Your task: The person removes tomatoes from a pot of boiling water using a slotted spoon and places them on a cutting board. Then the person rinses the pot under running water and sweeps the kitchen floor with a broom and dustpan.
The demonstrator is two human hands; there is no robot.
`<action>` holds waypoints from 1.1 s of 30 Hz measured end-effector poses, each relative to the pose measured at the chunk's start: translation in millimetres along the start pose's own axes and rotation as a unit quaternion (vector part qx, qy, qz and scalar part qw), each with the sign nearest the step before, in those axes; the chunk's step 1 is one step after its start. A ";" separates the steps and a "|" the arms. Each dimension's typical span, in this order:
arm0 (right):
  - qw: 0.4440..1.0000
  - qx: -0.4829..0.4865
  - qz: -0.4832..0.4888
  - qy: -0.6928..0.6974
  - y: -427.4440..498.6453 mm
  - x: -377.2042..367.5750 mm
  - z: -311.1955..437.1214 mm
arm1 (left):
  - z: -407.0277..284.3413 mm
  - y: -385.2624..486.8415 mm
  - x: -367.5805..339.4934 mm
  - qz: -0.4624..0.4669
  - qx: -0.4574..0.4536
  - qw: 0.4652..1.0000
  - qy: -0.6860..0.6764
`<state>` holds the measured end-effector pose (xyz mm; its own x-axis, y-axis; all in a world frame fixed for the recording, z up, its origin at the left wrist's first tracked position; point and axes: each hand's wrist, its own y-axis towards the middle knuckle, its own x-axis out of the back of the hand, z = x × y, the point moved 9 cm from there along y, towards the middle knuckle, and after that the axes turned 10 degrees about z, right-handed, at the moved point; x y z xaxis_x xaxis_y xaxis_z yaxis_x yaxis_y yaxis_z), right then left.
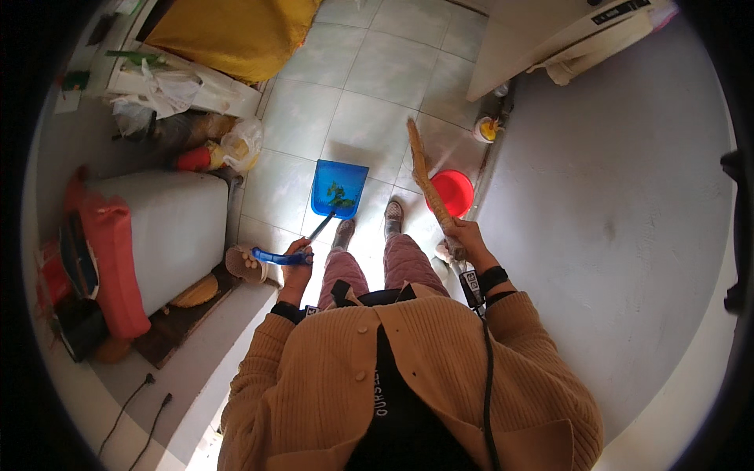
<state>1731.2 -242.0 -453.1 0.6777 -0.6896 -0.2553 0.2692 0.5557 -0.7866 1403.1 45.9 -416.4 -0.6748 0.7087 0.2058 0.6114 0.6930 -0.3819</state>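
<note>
My left hand grips the handle of a blue plastic dustpan, which sits low before my feet. Green leafy scraps lie in its pan. In my right hand is a straw hand broom, held by its bound end, its bristle tip pointing forward and away from me. Beyond the broom a red plastic basin stands on the floor, partly covered by the broom in this view. Whether the dustpan touches the tiles I cannot tell.
Pale floor tiles stretch ahead. A white appliance-like box with a red cloth stands left, near a clog. Plastic bags hang or lie beyond it. A grey wall and a small container flank the right.
</note>
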 end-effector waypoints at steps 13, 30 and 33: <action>0.892 0.066 0.050 -0.445 167.3 -21.8 -31.8 | -1.3 -47.3 0.5 -0.058 0.020 0.992 0.114; 0.605 0.231 0.334 -0.685 155.1 -140.1 -18.9 | 60.8 -187.8 3.6 -0.180 0.154 0.964 0.119; 0.846 -0.060 0.222 -0.482 161.7 -84.8 -71.7 | 80.2 -194.1 2.7 -0.190 0.165 0.957 0.141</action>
<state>1668.1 -127.0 -598.9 0.9523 0.3049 -0.0099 -0.1906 0.5691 -0.7999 1249.4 -97.2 -413.9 -0.6556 0.4532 0.6040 0.1478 0.8614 -0.4860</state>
